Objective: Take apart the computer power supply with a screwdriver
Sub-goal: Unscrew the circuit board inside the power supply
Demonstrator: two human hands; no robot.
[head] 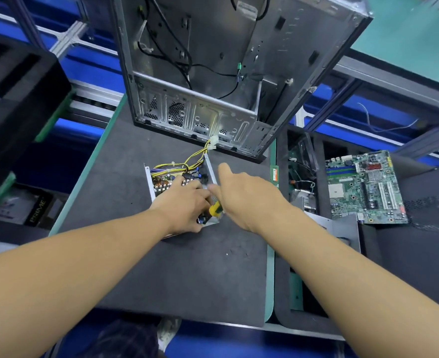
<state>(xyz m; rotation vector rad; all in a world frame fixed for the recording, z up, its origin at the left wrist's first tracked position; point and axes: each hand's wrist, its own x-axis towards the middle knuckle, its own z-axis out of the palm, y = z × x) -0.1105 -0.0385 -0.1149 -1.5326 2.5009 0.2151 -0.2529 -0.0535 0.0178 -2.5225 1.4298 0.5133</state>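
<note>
Power supply sits open on the tabletop under my left hand, whose fingers meet the yellow screwdriver — gripping or not, I cannot tell; right hand hovers spread — I'd pin the casing before turning screws

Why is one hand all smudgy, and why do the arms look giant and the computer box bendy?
Head view: the right hand is smeared by motion blur at its fingers, while the left hand and screwdriver look sharper; head view's wide-angle lens swells the near arms and tilts the computer case.
</note>
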